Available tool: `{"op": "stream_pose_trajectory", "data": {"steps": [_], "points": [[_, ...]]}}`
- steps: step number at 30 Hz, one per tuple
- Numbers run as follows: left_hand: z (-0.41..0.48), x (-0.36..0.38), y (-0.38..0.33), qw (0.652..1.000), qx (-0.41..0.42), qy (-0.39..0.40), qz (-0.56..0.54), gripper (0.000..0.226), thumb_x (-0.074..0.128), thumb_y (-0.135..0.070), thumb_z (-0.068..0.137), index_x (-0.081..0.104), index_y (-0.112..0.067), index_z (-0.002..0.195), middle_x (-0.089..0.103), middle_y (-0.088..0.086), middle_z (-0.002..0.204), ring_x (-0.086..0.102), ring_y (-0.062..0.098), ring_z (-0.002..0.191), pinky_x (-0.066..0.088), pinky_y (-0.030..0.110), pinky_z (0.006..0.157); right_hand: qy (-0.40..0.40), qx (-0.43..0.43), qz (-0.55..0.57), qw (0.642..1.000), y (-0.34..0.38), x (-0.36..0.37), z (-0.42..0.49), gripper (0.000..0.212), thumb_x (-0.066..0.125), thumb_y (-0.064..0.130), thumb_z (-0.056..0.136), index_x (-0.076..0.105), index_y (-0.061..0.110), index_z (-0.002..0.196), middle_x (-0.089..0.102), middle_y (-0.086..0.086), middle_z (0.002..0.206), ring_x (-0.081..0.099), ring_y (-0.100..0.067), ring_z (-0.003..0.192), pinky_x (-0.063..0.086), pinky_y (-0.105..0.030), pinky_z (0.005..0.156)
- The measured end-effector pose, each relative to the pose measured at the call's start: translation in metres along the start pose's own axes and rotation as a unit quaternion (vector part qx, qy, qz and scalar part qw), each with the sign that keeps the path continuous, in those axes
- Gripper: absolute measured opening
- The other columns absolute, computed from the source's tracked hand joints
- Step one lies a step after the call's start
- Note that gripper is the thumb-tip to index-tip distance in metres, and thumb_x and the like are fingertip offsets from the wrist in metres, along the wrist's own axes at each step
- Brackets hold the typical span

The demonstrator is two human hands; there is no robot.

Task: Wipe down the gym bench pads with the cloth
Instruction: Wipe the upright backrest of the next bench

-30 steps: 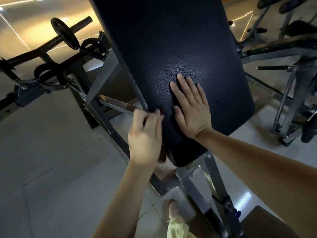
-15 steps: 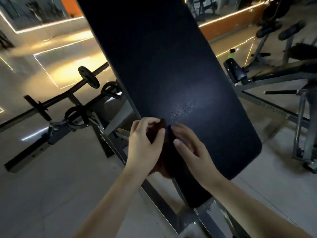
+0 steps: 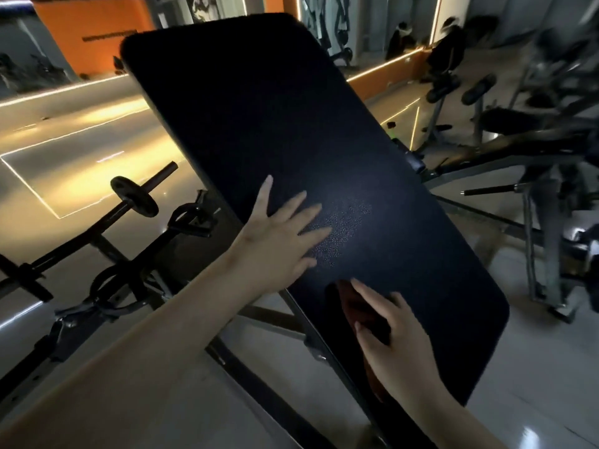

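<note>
- Lying on the lower part of the tilted black bench pad (image 3: 291, 124), the dark red cloth (image 3: 351, 306) sits under the right hand (image 3: 400, 341), whose fingers stretch across it, pressing it down.
- The left hand (image 3: 282, 236) rests flat on the pad just above, fingers spread, holding nothing.
- A barbell (image 3: 134, 197) stands to the left.

This is a gym. A big black padded bench pad (image 3: 291, 124) sits tilted on a grey metal frame (image 3: 269, 319). Beside it, a long black metal bar (image 3: 162, 171) carries a round black weight plate (image 3: 137, 197). More workout machines with fat black roller pads (image 3: 479, 85) stand on the right. The shiny pale floor (image 3: 534, 384) reflects strip lights below an orange far wall (image 3: 97, 24).
</note>
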State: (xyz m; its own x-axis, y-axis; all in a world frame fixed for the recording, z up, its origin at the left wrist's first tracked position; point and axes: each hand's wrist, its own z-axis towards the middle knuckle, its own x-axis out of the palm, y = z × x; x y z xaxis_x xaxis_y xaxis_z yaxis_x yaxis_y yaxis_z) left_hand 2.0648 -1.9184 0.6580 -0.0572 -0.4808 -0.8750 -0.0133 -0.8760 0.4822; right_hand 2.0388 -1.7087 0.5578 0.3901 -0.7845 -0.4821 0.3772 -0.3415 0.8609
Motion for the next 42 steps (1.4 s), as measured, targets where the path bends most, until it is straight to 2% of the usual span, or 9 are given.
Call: {"op": "stream_pose_trajectory", "data": {"steps": [4,6,9,17,22,28,33,36,42], "points": [[0.014,0.020,0.008,0.998,0.058,-0.009,0.038,0.067,-0.007,-0.059,0.092,-0.002,-0.037,0.155,-0.007,0.005,0.165,-0.007,0.034,0.151,-0.005,0.069,0.112,-0.121,0.001,-0.077,0.990,0.015,0.045,-0.007,0.042,0.057,0.061,0.082,0.060,0.046,0.122,0.049,0.024,0.104,0.056,0.005,0.091,0.046,-0.011,0.070],[0.014,0.022,0.010,0.995,0.085,-0.004,0.046,0.066,0.001,-0.061,0.096,-0.010,-0.034,0.154,-0.015,0.009,0.164,-0.014,0.038,0.149,-0.005,0.068,0.113,-0.216,0.049,-0.086,0.971,0.021,0.063,-0.004,0.043,0.056,0.056,0.084,0.067,0.033,0.119,0.055,0.018,0.099,0.060,-0.002,0.083,0.053,-0.027,0.071],[0.014,0.019,0.015,0.989,0.137,-0.015,0.061,0.067,0.007,-0.065,0.097,-0.010,-0.034,0.154,-0.016,0.011,0.163,-0.016,0.042,0.147,-0.009,0.067,0.113,-0.292,0.071,-0.094,0.949,0.034,0.084,-0.011,0.037,0.058,0.041,0.088,0.069,0.028,0.120,0.059,0.014,0.096,0.061,-0.004,0.080,0.054,-0.029,0.071],[0.031,0.015,0.012,0.952,0.298,0.027,0.067,0.054,0.008,-0.053,0.102,-0.005,-0.043,0.154,-0.015,0.003,0.164,-0.018,0.042,0.147,-0.010,0.066,0.113,-0.344,0.002,-0.335,0.877,0.054,0.139,-0.028,0.017,0.056,0.033,0.093,0.062,0.020,0.103,0.058,0.008,0.089,0.044,0.000,0.058,0.042,-0.013,0.048],[0.029,0.022,0.006,0.938,0.341,0.020,0.065,0.054,0.009,-0.053,0.102,0.001,-0.043,0.155,-0.009,0.002,0.165,-0.014,0.041,0.148,-0.009,0.064,0.115,-0.425,0.077,-0.270,0.861,0.020,0.148,-0.063,0.017,0.075,0.021,0.086,0.065,0.017,0.098,0.059,0.008,0.091,0.054,-0.003,0.063,0.050,-0.017,0.052],[0.030,0.015,-0.016,0.938,0.343,0.047,0.031,0.049,0.019,-0.047,0.104,0.022,-0.038,0.152,0.004,-0.001,0.165,-0.010,0.047,0.146,-0.009,0.073,0.110,-0.434,0.068,-0.309,0.844,0.052,0.149,-0.032,0.027,0.048,0.042,0.094,0.064,0.020,0.092,0.061,0.010,0.085,0.055,-0.005,0.057,0.049,-0.020,0.047],[0.037,0.021,-0.033,0.933,0.352,0.050,0.048,0.051,0.010,-0.054,0.103,0.006,-0.049,0.153,-0.006,-0.004,0.165,-0.015,0.048,0.145,-0.014,0.073,0.108,-0.438,0.146,-0.293,0.837,0.014,0.141,-0.076,0.011,0.062,0.038,0.091,0.061,0.028,0.089,0.053,0.020,0.083,0.051,0.001,0.061,0.040,-0.008,0.054],[0.039,0.026,-0.039,0.935,0.348,0.040,0.053,0.055,0.010,-0.060,0.101,0.005,-0.048,0.154,-0.009,0.000,0.165,-0.016,0.051,0.144,-0.013,0.072,0.109,-0.459,0.232,-0.226,0.827,0.002,0.141,-0.094,0.023,0.070,0.027,0.089,0.051,0.036,0.083,0.046,0.023,0.074,0.049,0.004,0.062,0.034,-0.009,0.054],[0.040,0.028,-0.068,0.936,0.345,0.029,0.069,0.062,0.013,-0.067,0.097,0.004,-0.046,0.154,-0.009,0.009,0.165,-0.013,0.057,0.142,-0.010,0.073,0.108,-0.442,0.206,-0.214,0.846,0.032,0.149,-0.056,0.010,0.063,0.031,0.094,0.062,0.021,0.090,0.053,0.015,0.085,0.056,-0.004,0.067,0.047,-0.015,0.061]]}}
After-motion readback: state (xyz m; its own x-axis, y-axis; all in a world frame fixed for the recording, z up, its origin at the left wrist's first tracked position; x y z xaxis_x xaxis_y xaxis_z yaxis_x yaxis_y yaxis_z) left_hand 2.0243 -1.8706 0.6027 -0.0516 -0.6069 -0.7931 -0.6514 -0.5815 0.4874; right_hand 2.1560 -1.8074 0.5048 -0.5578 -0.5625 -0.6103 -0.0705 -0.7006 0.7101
